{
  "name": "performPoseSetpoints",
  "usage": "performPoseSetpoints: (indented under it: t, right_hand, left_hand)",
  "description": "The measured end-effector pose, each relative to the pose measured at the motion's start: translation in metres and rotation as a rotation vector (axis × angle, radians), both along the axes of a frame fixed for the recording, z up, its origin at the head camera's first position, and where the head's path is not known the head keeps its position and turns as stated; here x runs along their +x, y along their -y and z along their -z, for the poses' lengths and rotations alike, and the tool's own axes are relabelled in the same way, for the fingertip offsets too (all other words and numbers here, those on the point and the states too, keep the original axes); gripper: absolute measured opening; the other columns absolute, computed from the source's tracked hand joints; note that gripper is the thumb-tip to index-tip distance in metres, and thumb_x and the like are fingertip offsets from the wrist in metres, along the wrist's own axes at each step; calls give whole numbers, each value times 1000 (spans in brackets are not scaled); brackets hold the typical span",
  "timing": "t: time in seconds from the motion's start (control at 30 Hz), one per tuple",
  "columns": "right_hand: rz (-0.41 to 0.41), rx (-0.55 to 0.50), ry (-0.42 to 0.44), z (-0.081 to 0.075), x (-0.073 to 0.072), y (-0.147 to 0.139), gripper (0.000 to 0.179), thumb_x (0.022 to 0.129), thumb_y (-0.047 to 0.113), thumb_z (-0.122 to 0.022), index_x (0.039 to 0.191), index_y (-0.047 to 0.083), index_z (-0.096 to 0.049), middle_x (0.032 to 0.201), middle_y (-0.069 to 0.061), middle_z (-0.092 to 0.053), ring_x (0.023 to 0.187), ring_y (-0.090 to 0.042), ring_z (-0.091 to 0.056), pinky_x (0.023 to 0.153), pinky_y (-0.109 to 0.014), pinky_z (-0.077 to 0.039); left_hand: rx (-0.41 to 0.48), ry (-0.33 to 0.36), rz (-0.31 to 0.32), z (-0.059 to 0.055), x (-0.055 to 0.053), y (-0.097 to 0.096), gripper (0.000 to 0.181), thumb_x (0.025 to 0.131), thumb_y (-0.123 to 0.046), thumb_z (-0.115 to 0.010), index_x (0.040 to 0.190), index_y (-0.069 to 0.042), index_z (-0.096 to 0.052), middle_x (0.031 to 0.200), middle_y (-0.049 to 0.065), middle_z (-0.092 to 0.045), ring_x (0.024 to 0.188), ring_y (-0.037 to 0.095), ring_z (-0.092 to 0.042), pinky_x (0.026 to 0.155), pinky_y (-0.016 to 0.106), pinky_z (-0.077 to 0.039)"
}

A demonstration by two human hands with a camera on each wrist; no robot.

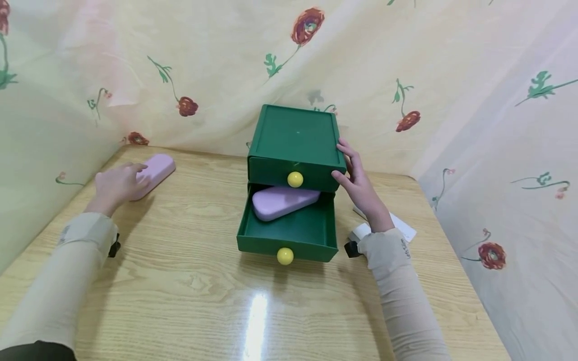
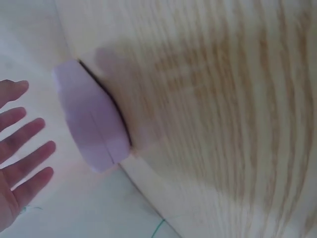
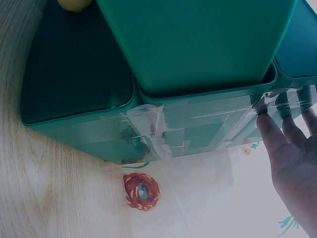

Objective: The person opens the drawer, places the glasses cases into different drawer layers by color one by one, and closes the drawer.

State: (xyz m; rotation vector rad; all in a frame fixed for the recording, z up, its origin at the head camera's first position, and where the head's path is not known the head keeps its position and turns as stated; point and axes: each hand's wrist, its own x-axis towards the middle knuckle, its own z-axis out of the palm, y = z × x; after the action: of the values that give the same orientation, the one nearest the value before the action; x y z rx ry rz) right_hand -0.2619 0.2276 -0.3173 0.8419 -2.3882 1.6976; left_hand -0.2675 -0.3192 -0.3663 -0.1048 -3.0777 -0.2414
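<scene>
- Left of the green box [image 1: 298, 133], near the back edge of the table [image 1: 194, 281], lies a purple case [image 1: 158, 170]
- Left of the green box too, the left hand [image 1: 116, 184] is over that case, with its fingers spread apart and not wrapped round it; the left wrist view shows a gap between them
- On the right side of the green box, the right hand [image 1: 361, 188] rests its fingers, spread and not squeezing anything
- Inside the green box's pulled-out drawer [image 1: 300, 230], a second purple case [image 1: 282, 203] lies at a slant, partly under the top part
- The purple case left of the box looks light, smooth and quite stiff, so it may slip a bit but should not break easily; I cannot tell if anything is in it
- A good hold is round its middle, with the thumb on one long side and the fingers on the other
- The green box looks like thin, light plastic and might slide, so a flat hand on its side, where clear tape [image 3: 213, 119] sticks, should steady it
</scene>
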Motion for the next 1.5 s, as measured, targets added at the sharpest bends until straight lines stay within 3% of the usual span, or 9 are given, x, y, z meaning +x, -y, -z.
performPoseSetpoints:
  t: [0.23, 0.6, 1.03, 1.23, 1.5]
  right_hand:
    - [-8, -6, -1, 1, -1, 0, 58, 101, 12, -46, 152, 19, -20, 164, 8, -3, 152, -30, 2, 115, -67, -18]
    - [-11, -6, -1, 1, 0, 2, 58, 101, 11, -47, 152, 19, -20, 164, 9, -4, 152, -30, 3, 115, -68, -16]
    - [-12, -10, -6, 1, -1, 0, 58, 101, 10, -46, 152, 18, -20, 165, 4, -3, 152, -31, 2, 114, -68, -17]
    - [-6, -11, 5, 2, -1, -1, 58, 101, 11, -46, 152, 20, -20, 164, 6, -3, 152, -30, 1, 115, -67, -17]
    - [-9, -16, 8, 1, -2, 0, 58, 101, 12, -46, 152, 21, -20, 163, 12, -5, 153, -29, 1, 116, -66, -16]
  left_hand:
    - [64, -24, 61, 6, -10, -3, 47, 100, -25, -39, 132, 8, -48, 132, 38, -46, 121, 54, -45, 99, 66, -36]
    - [48, 100, -8, 13, -16, 6, 56, 93, -26, -50, 139, 5, -41, 140, 37, -35, 122, 59, -38, 96, 72, -35]
    - [33, 158, -27, 16, -18, 11, 64, 91, -30, -51, 145, 0, -34, 138, 39, -35, 118, 61, -40, 86, 74, -38]
    - [46, 164, 4, 15, -11, 9, 65, 89, -30, -55, 143, 2, -37, 137, 40, -36, 121, 58, -39, 87, 74, -37]
    - [46, 164, 14, 15, 14, 4, 67, 88, -31, -60, 143, -1, -39, 136, 41, -36, 117, 62, -42, 82, 72, -42]
